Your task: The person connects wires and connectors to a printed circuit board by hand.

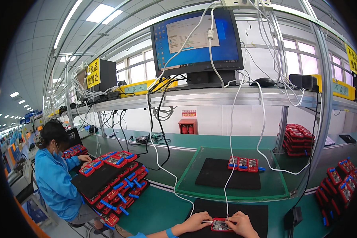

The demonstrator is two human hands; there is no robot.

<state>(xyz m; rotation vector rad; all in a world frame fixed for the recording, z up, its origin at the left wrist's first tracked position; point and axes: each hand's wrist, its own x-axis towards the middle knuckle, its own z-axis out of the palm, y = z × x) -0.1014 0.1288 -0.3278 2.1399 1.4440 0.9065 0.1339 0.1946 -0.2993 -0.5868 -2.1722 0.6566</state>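
Observation:
A circuit board in a red frame (219, 225) lies on a black mat (242, 207) at the front edge of the bench. At its left edge, my left hand (197, 222) is closed, fingertips pinching the white plug end of a cable (189, 201) that hangs from above. My right hand (242, 225) is closed over the board's right side, thumb and finger on the tip of a second white cable (226, 194). The fingers partly hide both cable ends, so I cannot tell whether either sits in the board.
Beyond the mat, a green glass-like panel (186, 190) carries a black pad with several red-framed boards (243, 164). Stacks of such boards stand left (119, 186), right (339, 186) and back right (297, 139). A shelf holds a monitor (196, 43). A person in blue (57, 182) works at left.

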